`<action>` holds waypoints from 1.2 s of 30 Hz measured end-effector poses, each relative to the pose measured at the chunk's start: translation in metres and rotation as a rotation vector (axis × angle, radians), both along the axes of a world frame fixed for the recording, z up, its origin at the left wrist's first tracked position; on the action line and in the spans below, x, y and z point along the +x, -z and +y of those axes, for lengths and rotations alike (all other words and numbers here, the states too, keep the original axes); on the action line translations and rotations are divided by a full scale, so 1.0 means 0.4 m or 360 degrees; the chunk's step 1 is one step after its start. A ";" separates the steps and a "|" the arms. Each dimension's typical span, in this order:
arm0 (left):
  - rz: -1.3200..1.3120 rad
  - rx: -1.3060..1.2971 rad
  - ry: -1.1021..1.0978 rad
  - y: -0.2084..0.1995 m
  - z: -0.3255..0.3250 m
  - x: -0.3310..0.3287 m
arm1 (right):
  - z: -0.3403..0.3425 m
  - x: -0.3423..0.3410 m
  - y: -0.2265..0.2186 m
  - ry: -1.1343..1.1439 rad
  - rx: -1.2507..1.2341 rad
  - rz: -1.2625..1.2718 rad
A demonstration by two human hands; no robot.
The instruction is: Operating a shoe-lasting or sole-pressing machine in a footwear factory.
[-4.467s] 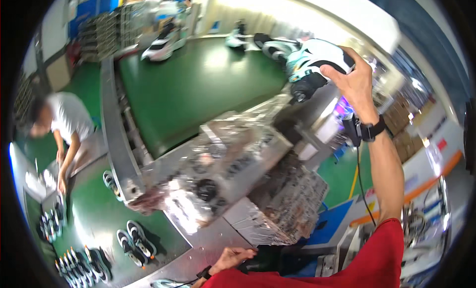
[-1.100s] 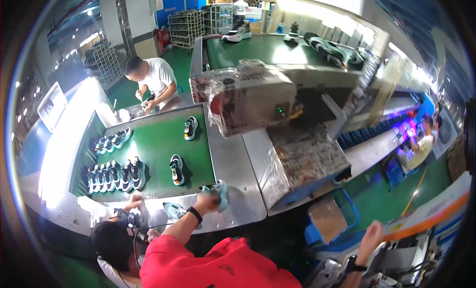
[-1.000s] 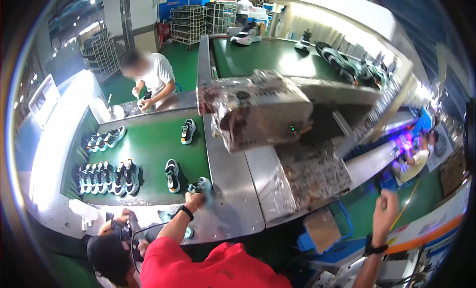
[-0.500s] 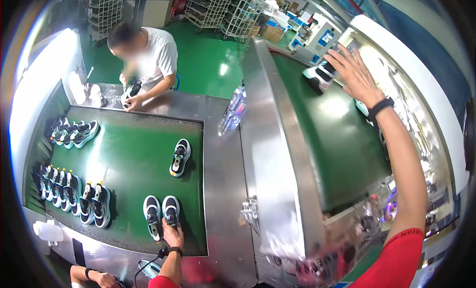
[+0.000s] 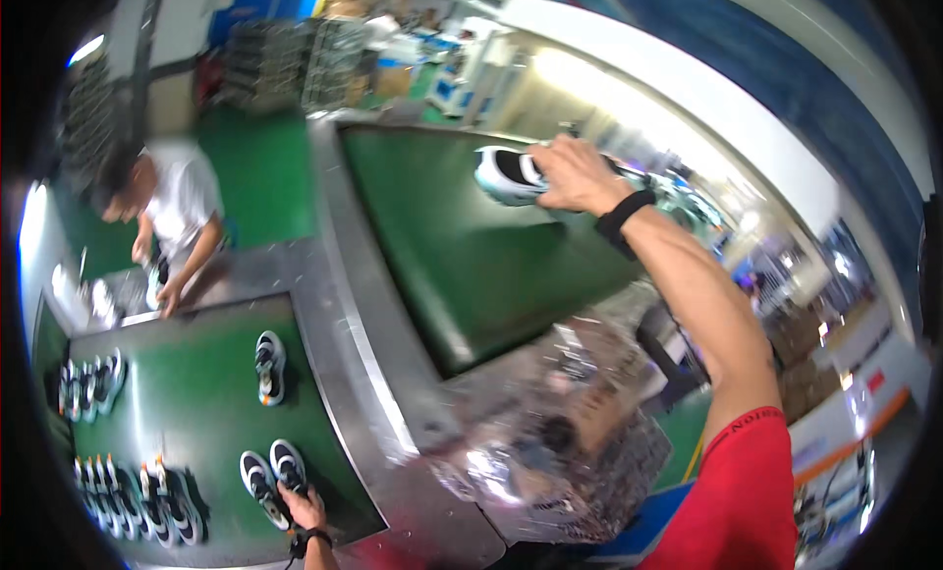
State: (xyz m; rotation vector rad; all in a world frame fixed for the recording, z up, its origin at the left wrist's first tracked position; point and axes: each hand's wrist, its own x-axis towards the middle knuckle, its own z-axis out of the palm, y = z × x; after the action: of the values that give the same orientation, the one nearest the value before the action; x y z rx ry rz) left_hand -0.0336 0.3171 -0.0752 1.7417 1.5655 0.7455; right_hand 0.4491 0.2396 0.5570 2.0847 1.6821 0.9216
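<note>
Across the right-hand green belt my right hand [image 5: 578, 175] reaches out, fingers closed round the rear of a black, white and pale-blue sneaker [image 5: 503, 182]. At the lower left, the fingers of my left hand [image 5: 304, 509] wrap the heel of a dark sneaker with a pale sole [image 5: 286, 462]. Its mate [image 5: 259, 484] lies alongside on the left green belt. A single sneaker [image 5: 269, 366] rests farther up that belt. My left fingertips are partly hidden by the shoe.
Rows of sneakers [image 5: 94, 383] line the left belt's far side. Opposite, a person in a white shirt [image 5: 187, 202] handles a shoe. A metal frame [image 5: 365, 320] divides the belts. Crumpled clear plastic [image 5: 565, 452] covers things near my right arm. More shoes stand beyond my right wrist.
My view has turned to the right. My right hand, open above a shoe before, is now closed on a sneaker. My left hand stays at the same shoe's heel.
</note>
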 end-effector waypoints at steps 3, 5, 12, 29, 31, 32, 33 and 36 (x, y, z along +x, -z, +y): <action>0.0051 -0.0146 0.0302 0.035 0.009 -0.053 | -0.202 -0.083 -0.048 0.0217 0.0359 0.0329; 0.0257 0.0232 0.0446 -0.020 -0.065 -0.046 | -0.365 -0.174 -0.083 0.0171 0.0675 0.0515; -0.0706 -0.1721 0.2216 -0.685 -0.618 0.202 | -0.989 -0.624 -0.043 0.0237 0.1341 0.1062; -0.0429 -0.2193 0.3909 -0.982 -1.771 -0.124 | -1.762 -1.698 0.694 0.0329 0.4113 0.1139; -0.0181 -0.1900 0.4330 -0.954 -1.892 -0.202 | -1.841 -1.798 0.758 0.0725 0.4275 0.0625; 0.0005 -0.1792 0.4544 -0.963 -1.950 -0.246 | -1.873 -1.859 0.765 0.1152 0.4340 0.0418; 0.0122 -0.1736 0.4693 -0.952 -2.010 -0.286 | -1.889 -1.913 0.768 0.0897 0.4490 0.0240; 0.0223 -0.1283 0.5026 -0.900 -2.199 -0.381 | -1.962 -2.048 0.813 0.1008 0.4670 -0.0238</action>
State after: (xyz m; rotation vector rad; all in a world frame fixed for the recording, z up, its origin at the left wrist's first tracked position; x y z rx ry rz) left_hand -0.1861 -0.5625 0.2846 1.1893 -1.5127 -1.3132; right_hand -0.3701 -0.5453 0.2318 -0.7104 1.0051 -1.3837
